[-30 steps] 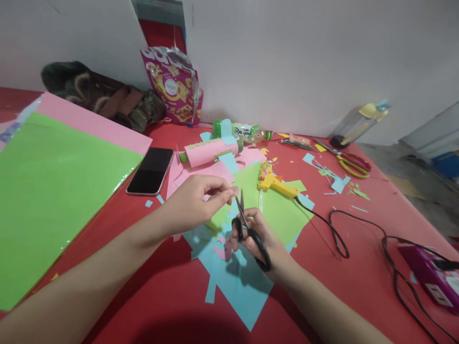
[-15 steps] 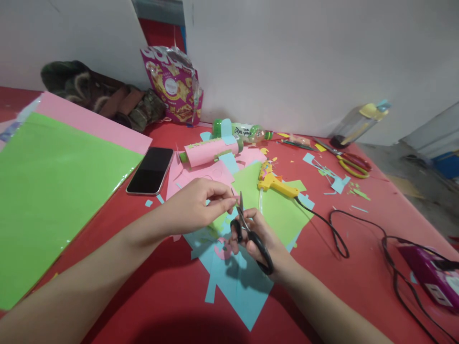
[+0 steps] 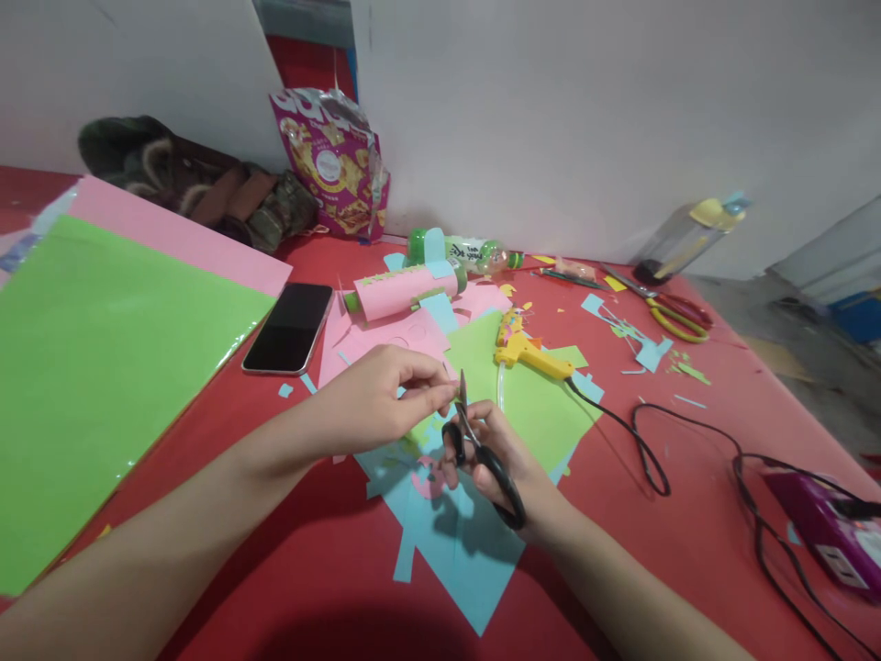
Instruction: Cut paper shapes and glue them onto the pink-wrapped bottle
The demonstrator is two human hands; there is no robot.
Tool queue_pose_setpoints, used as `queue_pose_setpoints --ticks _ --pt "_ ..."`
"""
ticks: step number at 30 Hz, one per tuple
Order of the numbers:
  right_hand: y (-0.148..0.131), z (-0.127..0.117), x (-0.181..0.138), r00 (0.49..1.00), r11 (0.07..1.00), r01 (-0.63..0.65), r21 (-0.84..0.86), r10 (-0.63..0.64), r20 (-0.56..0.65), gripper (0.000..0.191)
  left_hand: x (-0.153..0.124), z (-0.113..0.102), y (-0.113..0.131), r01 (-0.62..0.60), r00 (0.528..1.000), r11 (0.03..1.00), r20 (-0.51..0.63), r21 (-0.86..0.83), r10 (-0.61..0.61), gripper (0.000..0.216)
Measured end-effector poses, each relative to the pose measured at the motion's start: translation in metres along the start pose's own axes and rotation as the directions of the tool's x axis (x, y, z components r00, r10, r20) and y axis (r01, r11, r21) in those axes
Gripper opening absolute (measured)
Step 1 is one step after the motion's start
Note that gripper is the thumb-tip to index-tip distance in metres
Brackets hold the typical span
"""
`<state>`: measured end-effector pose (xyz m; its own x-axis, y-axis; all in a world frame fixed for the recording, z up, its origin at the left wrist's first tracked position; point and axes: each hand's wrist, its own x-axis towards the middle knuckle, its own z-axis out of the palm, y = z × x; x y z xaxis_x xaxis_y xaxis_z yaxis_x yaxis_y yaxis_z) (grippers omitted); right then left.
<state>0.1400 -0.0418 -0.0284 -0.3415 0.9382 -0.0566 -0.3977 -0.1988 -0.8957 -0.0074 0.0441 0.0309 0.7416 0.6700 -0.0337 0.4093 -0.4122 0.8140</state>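
Note:
My left hand (image 3: 392,393) is closed in a pinch, thumb against fingers, on a small piece of paper (image 3: 455,386) mostly hidden by the fingertips. In my right hand (image 3: 506,454) is a pair of black-handled scissors (image 3: 501,479), with the fingers through the loops. The blades point up and away, slightly parted, right at the left fingertips. Below both hands lie light blue paper (image 3: 474,560) and curled pink scraps (image 3: 428,479). Green paper (image 3: 551,418) spreads beneath the right hand's far side.
A yellow glue gun (image 3: 540,356) lies beyond the scissors, its black cord running right to a purple box (image 3: 830,528). Behind are a pink paper-wrapped bottle (image 3: 395,292), a snack bag (image 3: 334,170) and yellow-red scissors (image 3: 678,317). A phone (image 3: 289,329) and large green sheets (image 3: 117,367) lie left.
My left hand has shifted slightly right and down, its fingertips closer to the blades. The pink tip that stuck out past the fingers shows less. My right hand has barely moved.

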Motion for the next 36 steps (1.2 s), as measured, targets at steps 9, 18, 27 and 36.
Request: queue_pose_setpoints --ticks 9,18,27,36 --pt "-0.002 0.0 -0.001 1.0 1.0 0.005 -0.01 -0.005 0.005 0.045 0.001 0.002 -0.002 0.034 0.999 0.997 0.033 0.066 -0.036 0.027" --pt "0.0 -0.001 0.0 1.0 1.0 0.01 -0.005 -0.01 0.007 0.045 0.002 0.006 -0.005 0.068 0.998 0.997 0.011 0.03 -0.069 0.031" --pt "-0.002 0.001 -0.001 1.0 0.999 -0.024 -0.023 0.024 0.004 0.047 0.001 0.009 -0.005 0.118 0.993 0.992 0.019 -0.049 -0.118 0.03" --pt "-0.002 0.0 -0.001 1.0 1.0 -0.021 -0.004 0.021 0.002 0.046 0.002 0.01 -0.003 0.13 0.992 0.987 0.01 -0.09 -0.129 0.028"
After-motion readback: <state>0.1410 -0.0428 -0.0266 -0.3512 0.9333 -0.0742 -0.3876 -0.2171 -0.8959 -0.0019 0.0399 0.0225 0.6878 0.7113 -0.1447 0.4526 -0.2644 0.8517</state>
